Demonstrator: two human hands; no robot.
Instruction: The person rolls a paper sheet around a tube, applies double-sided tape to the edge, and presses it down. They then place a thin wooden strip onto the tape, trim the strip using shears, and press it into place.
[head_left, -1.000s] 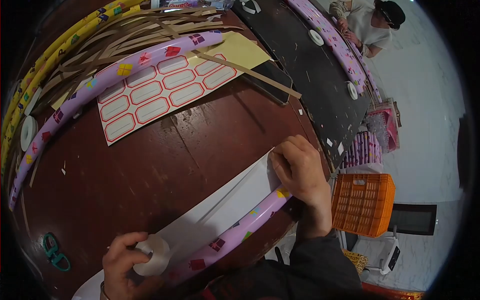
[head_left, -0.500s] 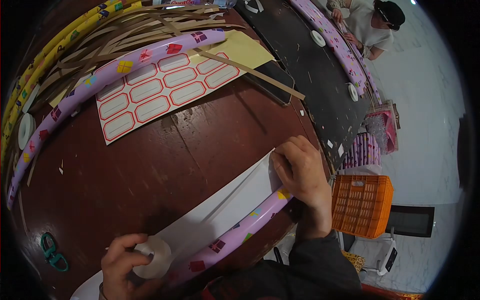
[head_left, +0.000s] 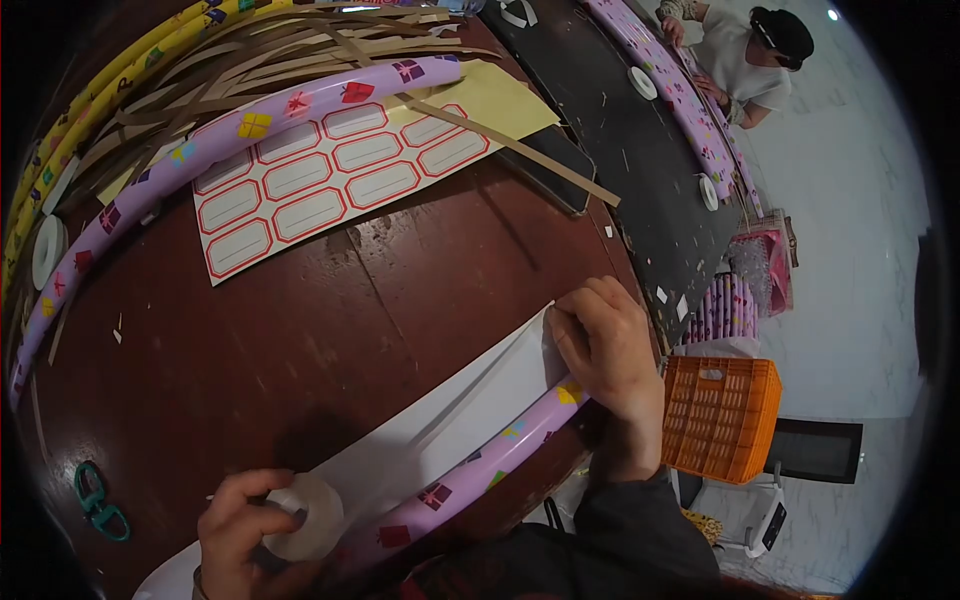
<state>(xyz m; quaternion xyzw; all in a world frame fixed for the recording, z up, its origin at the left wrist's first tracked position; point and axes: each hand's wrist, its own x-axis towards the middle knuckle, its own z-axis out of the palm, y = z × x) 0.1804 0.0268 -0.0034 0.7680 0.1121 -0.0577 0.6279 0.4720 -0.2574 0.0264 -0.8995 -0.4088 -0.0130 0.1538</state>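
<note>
A pale purple roll of gift-patterned wrapping paper (head_left: 470,475) lies along the table's near edge, its white inner side (head_left: 450,400) folded out beside it. At the paper's right end, my right hand (head_left: 608,345) is closed on the corner of the white sheet. My left hand (head_left: 245,530), lower left, has its fingers wrapped round a roll of clear tape (head_left: 310,515), held over the paper. Whether a strip of tape runs from the roll cannot be made out.
Another purple roll (head_left: 220,150) curves over red-framed labels (head_left: 300,175) and brown strips (head_left: 250,75). Green scissors (head_left: 100,500) lie at left, a dark phone (head_left: 545,175) beyond. A person (head_left: 740,60) works at the black table (head_left: 600,120). An orange crate (head_left: 715,415) stands right.
The view has shifted slightly, so the labels and far roll appear a little further right and the scissors further left. Both hands keep nearly the same pose and hold.
</note>
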